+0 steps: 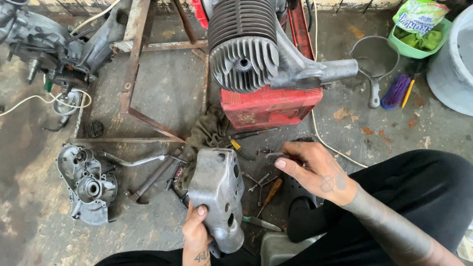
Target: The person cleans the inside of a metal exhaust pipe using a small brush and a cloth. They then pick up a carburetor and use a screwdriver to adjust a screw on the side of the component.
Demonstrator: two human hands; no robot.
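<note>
My left hand [195, 232] grips the lower edge of a grey cast-metal engine cover [217, 189] and holds it upright in front of me. My right hand [315, 170] reaches out over the floor, its thumb and fingers pinched on a small dark metal part [276, 155]. Below that hand lie spanners [258, 181] and a wooden-handled screwdriver [271, 193]. A finned engine cylinder [242, 47] rests on a red metal box [268, 106] just ahead.
A crankcase half [86, 184] and a kick lever [135, 160] lie at the left, beside a rusty steel frame [133, 74]. Another engine part [47, 44] sits at the top left. A pan [375, 59], brush [395, 91], green tub [419, 34] and grey bucket [456, 64] stand at the right.
</note>
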